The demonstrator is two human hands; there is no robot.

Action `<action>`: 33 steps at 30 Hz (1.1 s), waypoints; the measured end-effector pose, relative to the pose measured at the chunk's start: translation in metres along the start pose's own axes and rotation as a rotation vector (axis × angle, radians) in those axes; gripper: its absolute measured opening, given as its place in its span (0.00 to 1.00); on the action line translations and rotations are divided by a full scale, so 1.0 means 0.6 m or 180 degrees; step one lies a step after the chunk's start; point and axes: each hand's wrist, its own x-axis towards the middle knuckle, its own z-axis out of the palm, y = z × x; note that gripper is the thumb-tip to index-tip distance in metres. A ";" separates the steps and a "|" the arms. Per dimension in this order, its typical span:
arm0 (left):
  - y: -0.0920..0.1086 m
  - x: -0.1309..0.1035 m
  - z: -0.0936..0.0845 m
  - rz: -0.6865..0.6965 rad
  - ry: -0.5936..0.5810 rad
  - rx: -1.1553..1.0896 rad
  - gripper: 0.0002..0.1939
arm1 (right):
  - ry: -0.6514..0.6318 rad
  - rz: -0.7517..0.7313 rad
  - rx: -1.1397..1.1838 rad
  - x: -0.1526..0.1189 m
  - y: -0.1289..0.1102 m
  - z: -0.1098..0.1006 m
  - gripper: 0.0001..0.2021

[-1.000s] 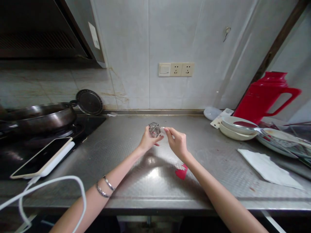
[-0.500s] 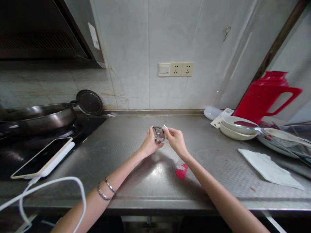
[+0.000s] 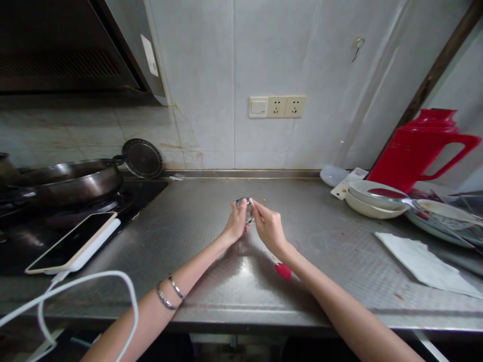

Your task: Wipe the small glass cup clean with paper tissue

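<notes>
A small clear, glass-like container (image 3: 249, 216) is held above the counter, mostly hidden by my fingers. My left hand (image 3: 237, 220) wraps around it from the left, thumb up along its side. My right hand (image 3: 269, 223) is closed in a pinch at the container's upper right edge, with a small white piece (image 3: 251, 200) at its fingertips. A bit of red shows under the container beside my left hand. On the counter below my right forearm lies a red scrap (image 3: 283, 271) with a torn, whitish edge, partly covered by the arm.
A phone (image 3: 71, 244) with a white cable (image 3: 94, 275) lies at left by the stove, where a pan (image 3: 75, 183) sits. Stacked bowls (image 3: 373, 206), a red thermos jug (image 3: 418, 151), plates and a folded white tissue (image 3: 422, 264) are on the right of the steel counter (image 3: 188, 211).
The container has turned, so its open-looking dark face is now mostly hidden. My hands have drawn closer together, and my right fingertips moved slightly left. The view has shifted slightly.
</notes>
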 end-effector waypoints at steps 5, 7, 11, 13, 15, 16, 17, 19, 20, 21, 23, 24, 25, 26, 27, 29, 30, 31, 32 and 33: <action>0.029 -0.012 0.006 -0.0506 -0.0200 -0.1184 0.29 | -0.0098 -0.1158 -0.0546 -0.004 0.008 -0.003 0.20; 0.040 -0.017 0.004 -0.0709 -0.0236 -0.1608 0.27 | -0.0091 -0.1615 -0.0737 -0.002 0.007 -0.006 0.22; 0.052 -0.021 -0.007 -0.1203 -0.0434 -0.2295 0.26 | -0.0269 -0.2237 -0.0978 0.003 0.002 -0.020 0.22; 0.054 -0.021 -0.011 -0.1429 -0.0575 -0.2448 0.25 | -0.0358 -0.2473 -0.0990 0.004 0.002 -0.031 0.22; 0.055 -0.022 -0.012 -0.1617 -0.0629 -0.2475 0.24 | -0.0468 -0.2682 -0.0945 0.003 0.005 -0.044 0.22; 0.055 -0.022 -0.012 -0.1687 -0.0627 -0.2458 0.25 | -0.0524 -0.2766 -0.0914 0.003 0.007 -0.051 0.22; 0.054 -0.023 -0.012 -0.1728 -0.0621 -0.2441 0.26 | -0.0582 -0.2842 -0.0883 0.003 0.010 -0.058 0.22; 0.052 -0.023 -0.011 -0.1747 -0.0624 -0.2426 0.28 | -0.0690 -0.2999 -0.0843 0.002 0.016 -0.070 0.22; 0.050 -0.023 -0.011 -0.1731 -0.0649 -0.2433 0.29 | -0.0726 -0.3064 -0.0848 0.002 0.019 -0.076 0.22; 0.048 -0.022 -0.011 -0.1709 -0.0694 -0.2452 0.30 | -0.0756 -0.3117 -0.0869 0.003 0.022 -0.081 0.22; 0.044 -0.020 -0.014 -0.1663 -0.0836 -0.2486 0.31 | -0.0798 -0.3197 -0.0933 0.005 0.026 -0.089 0.22; 0.042 -0.018 -0.016 -0.1650 -0.0924 -0.2479 0.31 | -0.0813 -0.3218 -0.0967 0.006 0.027 -0.093 0.22; 0.041 -0.016 -0.019 -0.1647 -0.1023 -0.2456 0.31 | -0.0827 -0.3232 -0.0995 0.008 0.028 -0.097 0.23; 0.040 -0.014 -0.022 -0.1655 -0.1137 -0.2429 0.32 | -0.0839 -0.3245 -0.1020 0.010 0.029 -0.100 0.23; 0.040 -0.012 -0.025 -0.1684 -0.1278 -0.2400 0.33 | -0.0843 -0.3255 -0.1041 0.011 0.030 -0.104 0.23; 0.041 -0.009 -0.032 -0.1771 -0.1607 -0.2330 0.35 | -0.0846 -0.3259 -0.1063 0.015 0.031 -0.110 0.23; 0.042 -0.008 -0.035 -0.1820 -0.1761 -0.2272 0.36 | -0.0850 -0.3245 -0.1053 0.016 0.031 -0.113 0.23; 0.044 -0.007 -0.037 -0.1865 -0.1884 -0.2192 0.37 | -0.0863 -0.3214 -0.1023 0.016 0.031 -0.116 0.23; 0.045 -0.006 -0.039 -0.1906 -0.1958 -0.2082 0.37 | -0.0880 -0.3155 -0.0964 0.016 0.032 -0.117 0.22; 0.046 -0.005 -0.040 -0.1931 -0.1979 -0.1962 0.38 | -0.0909 -0.3046 -0.0876 0.016 0.032 -0.117 0.21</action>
